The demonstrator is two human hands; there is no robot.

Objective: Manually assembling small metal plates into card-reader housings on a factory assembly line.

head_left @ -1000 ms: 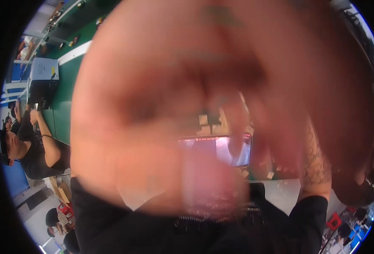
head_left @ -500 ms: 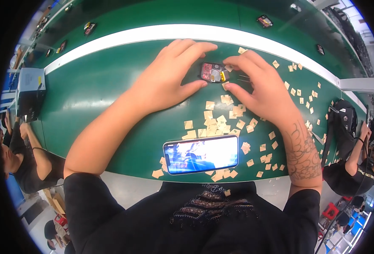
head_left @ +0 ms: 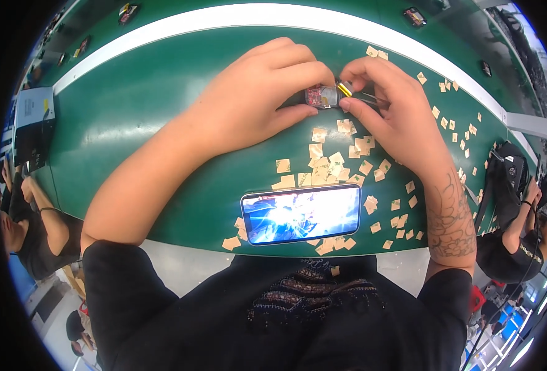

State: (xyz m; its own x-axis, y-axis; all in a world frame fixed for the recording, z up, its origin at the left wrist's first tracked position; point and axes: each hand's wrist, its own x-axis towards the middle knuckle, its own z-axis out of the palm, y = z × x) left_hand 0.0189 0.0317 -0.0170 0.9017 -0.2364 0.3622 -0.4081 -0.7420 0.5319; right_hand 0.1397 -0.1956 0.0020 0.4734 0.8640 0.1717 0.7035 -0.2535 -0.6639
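Note:
A small dark electronic device (head_left: pixel 323 96) with a red circuit board lies open on the green table, between my two hands. My left hand (head_left: pixel 267 80) grips it from the left, index finger on its far edge and thumb on the near edge. At its right end, my right hand (head_left: pixel 394 96) pinches a small part with a yellow strip (head_left: pixel 345 90) between thumb and index finger. Thin metal prongs, like tweezers (head_left: pixel 368 98), stick out from under the curled fingers of that hand. The fingertips partly hide the device's right end.
Square beige adhesive stickers (head_left: pixel 319 151) are scattered nearby and to the right. A lit phone (head_left: pixel 301 214) lies near the front edge. A grey-black box (head_left: pixel 35 127) stands at left, a black bag (head_left: pixel 507 176) at right. Other devices (head_left: pixel 414 17) lie beyond the white strip. People sit on both sides.
My left hand has closed in on the device, its index finger now bent onto it. My right fingers have come together on the yellow-striped part. The view has shifted slightly.

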